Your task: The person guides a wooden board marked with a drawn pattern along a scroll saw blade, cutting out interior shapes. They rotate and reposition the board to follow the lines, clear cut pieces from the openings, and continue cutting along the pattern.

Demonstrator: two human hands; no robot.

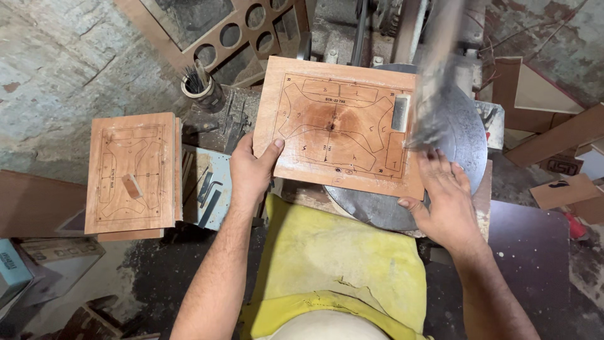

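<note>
Plywood board (340, 126) marked with pattern lines lies flat across the round metal machine table (465, 135), overhanging its near-left edge, so the left hand (250, 170) clamps its near-left corner while the right hand (443, 192), fingers spread, presses its near-right edge steady.

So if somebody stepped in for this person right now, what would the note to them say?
Left hand: grips the near-left edge of the plywood board, thumb on top.
Right hand: open, resting at the board's right edge beside a blurred upright part.
The board lies on a round metal table, with outlines drawn on it and a rectangular slot cut near its right edge.
Done: that one slot.
Left: the other outlines look uncut.
A similar board sits to the left.
</note>
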